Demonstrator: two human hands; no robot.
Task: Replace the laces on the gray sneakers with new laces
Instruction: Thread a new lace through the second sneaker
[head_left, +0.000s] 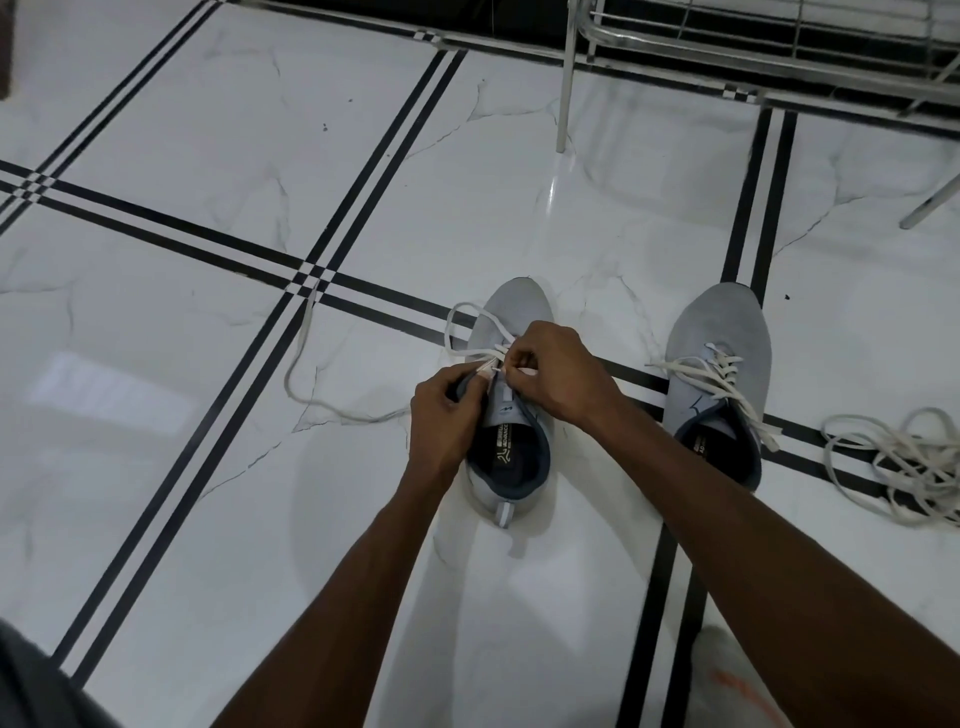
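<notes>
Lacing step: left hand grips the near sneaker's eyelet edge; right hand pinches the white lace; next, thread the tip through.

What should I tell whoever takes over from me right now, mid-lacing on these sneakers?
Left hand: grips the side of the left sneaker at the eyelets.
Right hand: fingers pinch the white lace at the eyelets.
That lace is only partly threaded; its long end trails over the floor to the left.
Right sneaker stands beside it with a white lace through its eyelets, loose and untied.
A loose lace pile lies at far right.
Left to do: finish threading the left sneaker, then tighten and tie both.
</notes>
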